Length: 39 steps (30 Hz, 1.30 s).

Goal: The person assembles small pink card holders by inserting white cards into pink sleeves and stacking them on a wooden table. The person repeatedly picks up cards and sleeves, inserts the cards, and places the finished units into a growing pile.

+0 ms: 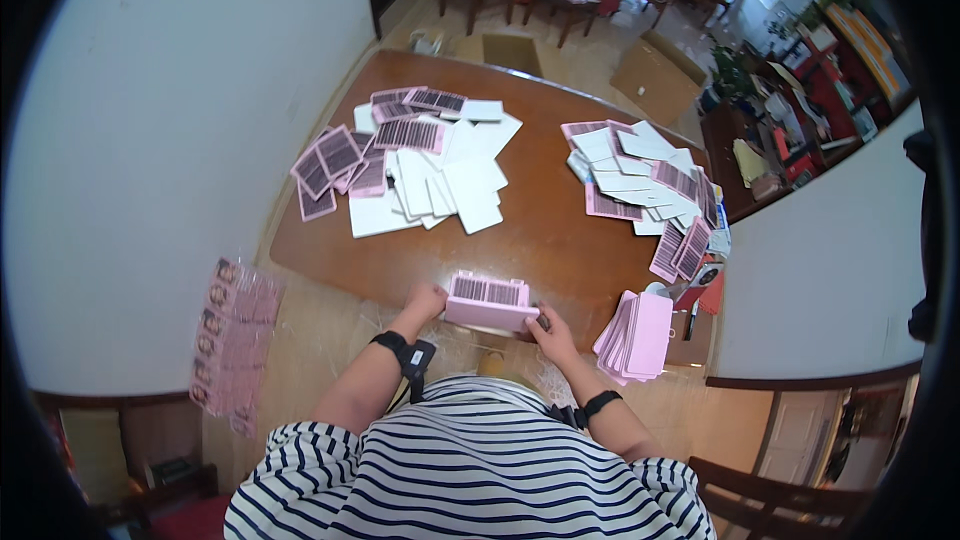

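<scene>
In front of me at the near table edge is a pink folding case (492, 314), its pink flap toward me. Behind the flap shows a panel with rows of dark stripes (487, 290). My left hand (427, 301) is closed at its left end, fingers partly hidden. At the right corner, my right hand (553, 333) grips the edge between thumb and fingers. A fanned stack of plain pink cards (637, 337) lies to the right of that hand.
On the brown table (545, 200) lie a left pile of white and pink striped cards (425, 175) and a similar right pile (640, 175). A pen (692, 320) is at the right edge. Pink printed packs (235, 340) lie on the floor; a cardboard box (655, 75) stands beyond.
</scene>
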### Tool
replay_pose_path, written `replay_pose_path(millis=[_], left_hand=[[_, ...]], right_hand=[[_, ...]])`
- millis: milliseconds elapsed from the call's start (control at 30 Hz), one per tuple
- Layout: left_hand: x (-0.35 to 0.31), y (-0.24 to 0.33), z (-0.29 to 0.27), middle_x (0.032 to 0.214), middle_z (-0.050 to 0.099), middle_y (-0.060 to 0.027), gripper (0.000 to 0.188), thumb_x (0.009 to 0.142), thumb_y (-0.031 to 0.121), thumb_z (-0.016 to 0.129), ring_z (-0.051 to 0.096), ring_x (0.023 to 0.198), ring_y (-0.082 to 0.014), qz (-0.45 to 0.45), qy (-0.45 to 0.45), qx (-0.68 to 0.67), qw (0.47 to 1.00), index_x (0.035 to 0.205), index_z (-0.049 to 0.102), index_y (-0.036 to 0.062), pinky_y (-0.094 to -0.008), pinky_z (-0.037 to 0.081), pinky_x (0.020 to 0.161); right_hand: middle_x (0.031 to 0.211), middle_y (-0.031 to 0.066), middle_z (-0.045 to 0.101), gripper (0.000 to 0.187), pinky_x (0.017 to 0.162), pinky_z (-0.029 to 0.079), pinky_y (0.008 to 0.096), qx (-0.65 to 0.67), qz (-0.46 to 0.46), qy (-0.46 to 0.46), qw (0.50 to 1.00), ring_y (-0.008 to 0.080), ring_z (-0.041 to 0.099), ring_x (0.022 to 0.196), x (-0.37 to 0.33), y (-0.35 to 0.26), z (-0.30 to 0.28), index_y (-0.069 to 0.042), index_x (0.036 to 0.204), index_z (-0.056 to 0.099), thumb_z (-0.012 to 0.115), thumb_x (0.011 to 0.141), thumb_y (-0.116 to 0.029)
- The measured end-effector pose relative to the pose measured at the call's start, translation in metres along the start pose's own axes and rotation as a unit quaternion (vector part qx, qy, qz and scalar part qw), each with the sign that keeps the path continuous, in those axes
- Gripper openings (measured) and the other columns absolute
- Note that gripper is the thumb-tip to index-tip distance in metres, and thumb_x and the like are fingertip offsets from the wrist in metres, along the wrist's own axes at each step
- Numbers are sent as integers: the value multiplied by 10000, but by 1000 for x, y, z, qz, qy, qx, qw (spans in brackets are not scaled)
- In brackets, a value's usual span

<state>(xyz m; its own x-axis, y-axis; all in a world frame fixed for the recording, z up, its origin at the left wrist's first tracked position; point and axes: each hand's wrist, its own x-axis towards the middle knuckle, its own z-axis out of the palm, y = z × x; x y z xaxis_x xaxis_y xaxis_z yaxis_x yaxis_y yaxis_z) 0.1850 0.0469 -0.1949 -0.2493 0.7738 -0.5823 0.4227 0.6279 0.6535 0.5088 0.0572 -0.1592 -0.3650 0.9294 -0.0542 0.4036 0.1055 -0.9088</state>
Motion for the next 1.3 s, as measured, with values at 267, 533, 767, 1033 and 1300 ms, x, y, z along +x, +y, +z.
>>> replay_pose_path(millis=[267, 533, 767, 1033, 1300], left_hand=[[-11, -23, -35, 1035, 707, -83, 349, 886, -1, 707, 705, 879, -165, -21, -342, -350, 872, 1213, 589, 29, -261, 585, 795], [-66, -7, -76, 1379, 608, -81, 615, 946, 18, 667, 636, 1184, -141, 88, -554, -290, 775, 1512, 431, 65, -336, 531, 992], [-47, 4, -64, 1145, 701, -35, 362, 1050, 127, 535, 684, 953, -106, 73, -416, -138, 896, 1406, 560, 63, -249, 570, 786], [-56, -30, -33, 1003, 702, -2, 282, 1051, 129, 532, 653, 818, -80, 55, -450, -89, 887, 1314, 611, 64, -243, 544, 694], [-43, 61, -10, 954, 704, -14, 518, 1033, 150, 594, 642, 799, -87, 121, -454, -90, 878, 1510, 415, 59, -235, 526, 700]], right_hand=[[999, 100, 660, 398, 749, 509, 338, 172, 275, 51, 945, 175, 610, 867, 33, -11, 1, -22, 1166, 593, 769, 905, -265], [1142, 96, 651, 576, 814, 548, 340, 196, 210, -144, 947, 197, 621, 1010, -25, -38, 7, -94, 1411, 556, 769, 877, -130], [1180, 74, 680, 585, 877, 525, 331, 117, 163, -113, 973, 178, 609, 1042, -76, -21, 44, -105, 1452, 566, 723, 898, -208], [901, 12, 637, 486, 772, 460, 283, 108, 219, -59, 968, 122, 553, 839, -144, -22, 59, -193, 1415, 626, 713, 941, -256], [910, 29, 652, 486, 776, 486, 281, 95, 173, 60, 978, 119, 565, 823, -140, -25, -3, -162, 1396, 634, 706, 915, -158]])
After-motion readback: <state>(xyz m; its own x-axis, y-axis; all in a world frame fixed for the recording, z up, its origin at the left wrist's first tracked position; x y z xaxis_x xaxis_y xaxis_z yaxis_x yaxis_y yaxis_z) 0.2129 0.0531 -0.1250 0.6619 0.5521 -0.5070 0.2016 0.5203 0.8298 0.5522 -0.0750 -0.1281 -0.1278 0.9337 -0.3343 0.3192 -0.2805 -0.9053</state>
